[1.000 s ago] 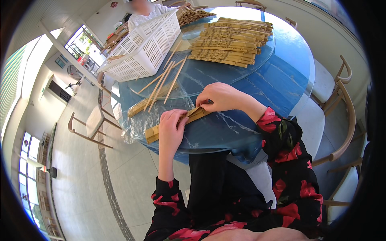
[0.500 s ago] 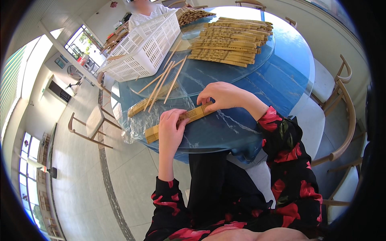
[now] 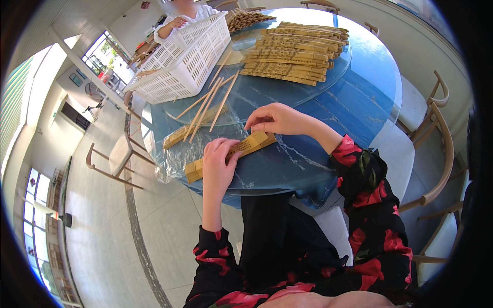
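A narrow gold-coloured bundle of printed strips (image 3: 195, 171) lies slanting along the near edge of the blue table. My left hand (image 3: 217, 160) is closed over its middle, fingers on top and thumb along the near side. My right hand (image 3: 280, 120) is at its far right end. There the thumb and fingertips pinch at the upper edge, where a lighter gold flap stands up a little. Exactly what lies between those fingertips is mostly hidden. Beyond my left hand, a similar gold bundle (image 3: 175, 138) rests on clear plastic film (image 3: 167, 167).
Several thin wooden sticks (image 3: 206, 110) lie across the glass turntable (image 3: 287, 105). Behind them stands a white slotted basket (image 3: 179, 66). Many gold strips (image 3: 290, 54) are spread at the far right, with a brown pile (image 3: 246, 20) beyond. Another person (image 3: 187, 15) sits behind the basket.
My right hand has shifted slightly left and closed its fingers, and the flap at the bundle's right end now stands higher. My left hand stays put. The other person's hand has come up above the basket.
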`<state>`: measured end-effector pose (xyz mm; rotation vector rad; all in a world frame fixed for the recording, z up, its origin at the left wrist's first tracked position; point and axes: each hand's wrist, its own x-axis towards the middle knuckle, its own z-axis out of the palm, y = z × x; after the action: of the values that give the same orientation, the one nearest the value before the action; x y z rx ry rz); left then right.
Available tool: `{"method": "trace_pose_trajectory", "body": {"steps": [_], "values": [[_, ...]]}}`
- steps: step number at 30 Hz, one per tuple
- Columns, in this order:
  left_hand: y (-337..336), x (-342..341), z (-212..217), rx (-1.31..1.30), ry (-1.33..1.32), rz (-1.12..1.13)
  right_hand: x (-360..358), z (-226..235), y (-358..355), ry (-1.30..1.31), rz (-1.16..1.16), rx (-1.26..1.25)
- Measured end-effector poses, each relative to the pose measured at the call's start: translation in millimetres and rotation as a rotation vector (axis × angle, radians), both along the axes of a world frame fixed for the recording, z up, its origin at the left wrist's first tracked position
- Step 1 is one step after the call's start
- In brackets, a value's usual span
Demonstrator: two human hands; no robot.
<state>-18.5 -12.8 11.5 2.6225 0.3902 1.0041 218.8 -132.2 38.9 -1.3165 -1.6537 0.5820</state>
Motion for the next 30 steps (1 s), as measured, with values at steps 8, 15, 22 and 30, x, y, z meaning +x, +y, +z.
{"method": "trace_pose_trajectory", "body": {"steps": [8, 15, 22, 30], "values": [[-8.0, 14.9, 5.4, -0.304, -0.020, -0.098, -16.8, -7.7, 3.7, 0.342, 0.162, -0.252], [-15.3, 19.7, 0.2, -0.337, -0.053, -0.063, -24.0, -7.8, 4.5, 0.320, 0.141, -0.246], [-9.5, 13.7, -6.4, -0.354, -0.084, -0.135, -24.2, -7.8, 1.2, 0.287, 0.106, -0.238], [6.5, 11.8, -23.3, -0.526, -0.122, -0.215, -23.6, -4.1, 1.5, 0.286, 0.121, -0.264]]}}
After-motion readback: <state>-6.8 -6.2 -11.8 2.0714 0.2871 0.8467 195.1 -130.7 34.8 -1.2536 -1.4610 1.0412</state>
